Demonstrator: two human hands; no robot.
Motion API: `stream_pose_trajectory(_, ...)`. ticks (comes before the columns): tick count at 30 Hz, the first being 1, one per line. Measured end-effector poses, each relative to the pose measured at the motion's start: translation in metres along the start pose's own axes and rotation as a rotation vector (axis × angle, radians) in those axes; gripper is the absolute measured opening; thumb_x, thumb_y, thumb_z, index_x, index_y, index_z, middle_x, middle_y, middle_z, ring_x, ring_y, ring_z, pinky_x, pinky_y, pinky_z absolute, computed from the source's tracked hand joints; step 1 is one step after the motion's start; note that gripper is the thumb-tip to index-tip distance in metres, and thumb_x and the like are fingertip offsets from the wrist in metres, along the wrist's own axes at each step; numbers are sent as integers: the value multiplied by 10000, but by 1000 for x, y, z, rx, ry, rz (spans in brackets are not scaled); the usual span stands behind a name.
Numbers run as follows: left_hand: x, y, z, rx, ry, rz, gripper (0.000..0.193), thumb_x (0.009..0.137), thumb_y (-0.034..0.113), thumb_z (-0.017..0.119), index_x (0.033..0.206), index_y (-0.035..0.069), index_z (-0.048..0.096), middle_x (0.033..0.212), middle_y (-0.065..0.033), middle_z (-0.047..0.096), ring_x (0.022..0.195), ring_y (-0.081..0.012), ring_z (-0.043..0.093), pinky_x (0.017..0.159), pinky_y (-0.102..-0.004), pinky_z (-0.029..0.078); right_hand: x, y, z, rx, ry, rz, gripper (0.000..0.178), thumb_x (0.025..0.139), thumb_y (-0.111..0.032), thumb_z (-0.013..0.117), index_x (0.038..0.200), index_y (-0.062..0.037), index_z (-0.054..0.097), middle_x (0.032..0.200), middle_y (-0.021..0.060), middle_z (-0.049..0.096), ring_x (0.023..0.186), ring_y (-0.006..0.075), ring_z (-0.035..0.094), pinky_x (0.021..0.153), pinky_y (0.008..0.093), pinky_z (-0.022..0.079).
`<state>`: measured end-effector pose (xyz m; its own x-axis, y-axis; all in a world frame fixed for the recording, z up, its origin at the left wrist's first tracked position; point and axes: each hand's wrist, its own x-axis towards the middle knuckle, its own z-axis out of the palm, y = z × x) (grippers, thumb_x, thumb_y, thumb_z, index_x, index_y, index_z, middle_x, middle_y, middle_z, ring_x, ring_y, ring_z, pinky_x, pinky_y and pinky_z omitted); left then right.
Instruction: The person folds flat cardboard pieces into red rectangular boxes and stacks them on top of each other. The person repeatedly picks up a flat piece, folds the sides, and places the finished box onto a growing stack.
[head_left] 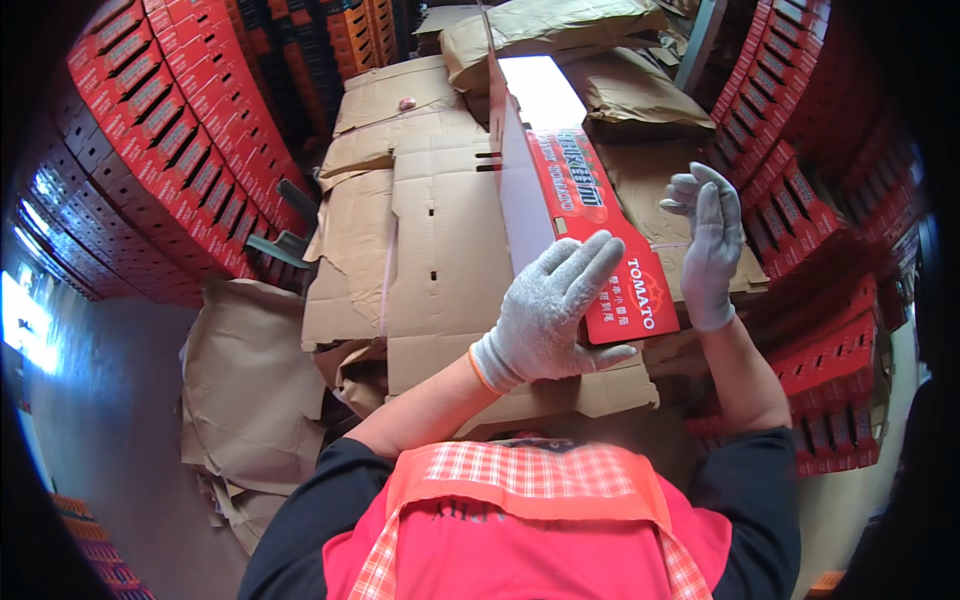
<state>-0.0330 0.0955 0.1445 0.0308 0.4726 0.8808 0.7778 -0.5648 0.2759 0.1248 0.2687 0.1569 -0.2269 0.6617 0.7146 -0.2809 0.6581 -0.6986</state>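
A partly folded cardboard carton (655,285), printed red on one side and white on another, lies lengthwise before me on flattened brown cardboard (440,240). My left hand (555,310), in a whitish knit glove with an orange cuff edge, is at the carton's near end. Its fingers are stretched out over the red panel and the thumb points right; whether it presses on the panel I cannot tell. To the right of the carton, my gloved right hand (712,245) is raised with fingers extended and slightly curved, holding nothing.
Tall stacks of red cartons rise at the left (150,110) and at the right (800,210). Brown paper-wrapped bundles (640,90) lie beyond the carton. More brown wrapping (250,370) hangs at the left. Black and orange crates (350,40) stand at the back.
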Motion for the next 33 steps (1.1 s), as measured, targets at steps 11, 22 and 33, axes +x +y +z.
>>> stream_pose_trajectory(11, -37, 5, 46, -480, 51, -611, 1218, 544, 333, 906, 1488, 51, 191, 1403, -180, 410, 1252, -353, 493, 1122, -439, 342, 28, -70, 62, -640, -1035, 400, 359, 728, -368, 659, 891, -48, 669, 855, 194, 687, 839, 337, 689, 767, 412, 530)
stream_pose_trajectory(22, -37, 10, 35, -613, -144, -759, 1002, 560, 159, 852, 1416, 66, 340, 1318, -116, 509, 1205, -265, 538, 1051, -402, 426, 37, -64, 88, -577, -1187, 224, 237, 744, -201, 635, 942, -71, 642, 880, 144, 698, 858, 323, 691, 773, 391, 529)
stream_pose_trajectory(33, -69, 3, 21, -396, -155, -667, 1096, 675, 321, 888, 1510, 39, 238, 1474, -218, 392, 1303, -321, 492, 1042, -402, 431, 29, -35, 130, -506, -964, -472, 308, 727, -220, 732, 1004, -116, 643, 917, 121, 647, 840, 323, 649, 783, 446, 515)
